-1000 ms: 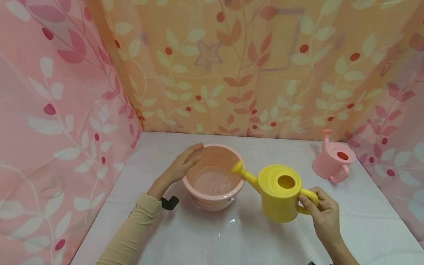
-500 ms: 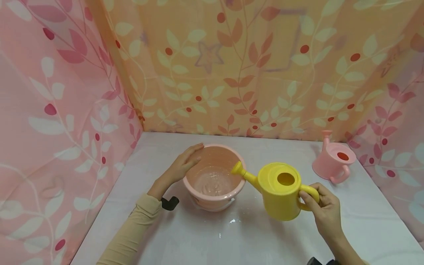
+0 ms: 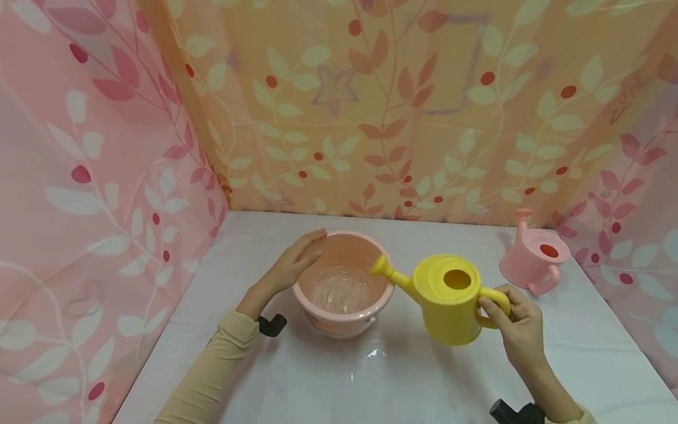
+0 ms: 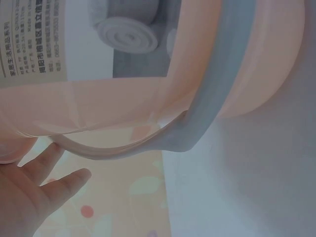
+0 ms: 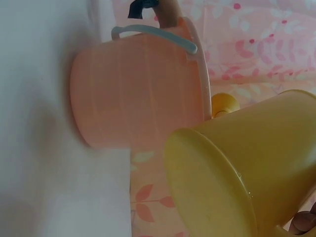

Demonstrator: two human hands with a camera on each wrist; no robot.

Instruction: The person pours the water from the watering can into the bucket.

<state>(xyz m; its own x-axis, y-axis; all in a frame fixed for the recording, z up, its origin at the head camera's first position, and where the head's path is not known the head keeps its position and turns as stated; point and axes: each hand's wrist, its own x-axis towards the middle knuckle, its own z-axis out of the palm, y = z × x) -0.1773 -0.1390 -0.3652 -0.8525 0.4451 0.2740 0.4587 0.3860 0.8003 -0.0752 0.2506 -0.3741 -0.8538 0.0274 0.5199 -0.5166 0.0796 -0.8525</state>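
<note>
Right hand [image 3: 516, 330] grips the handle of the yellow watering can [image 3: 447, 297], fingers curled round the loop; can is held off the table [image 3: 328, 383], tilted w/ spout [image 3: 389, 274] aimed down-left, spout tip over the near-right rim of the pink bucket [image 3: 343, 282]. Right wrist view: can's body [image 5: 256, 173] fills lower right, spout head just beside bucket rim; bucket wall [image 5: 133, 94] ribbed, pale bail handle [image 5: 155, 34] folded against rim. Left hand [image 3: 293, 262] rests on bucket's left rim, fingers straight and together, palm against the outer wall, not curled round it. Left wrist view: fingers [image 4: 54, 187] extended beside bucket rim [image 4: 123, 143], printed label [image 4: 32, 42] on bucket side. Water w/ ripples visible in bucket bottom; a few wet spots on table in front of bucket. Bucket stands upright, left of table centre. Pink watering can [image 3: 535, 256] upright at far right, near the curtain backdrop [image 3: 371, 106], well apart from both hands. Tan sleeve [image 3: 212, 365] on left arm.
</note>
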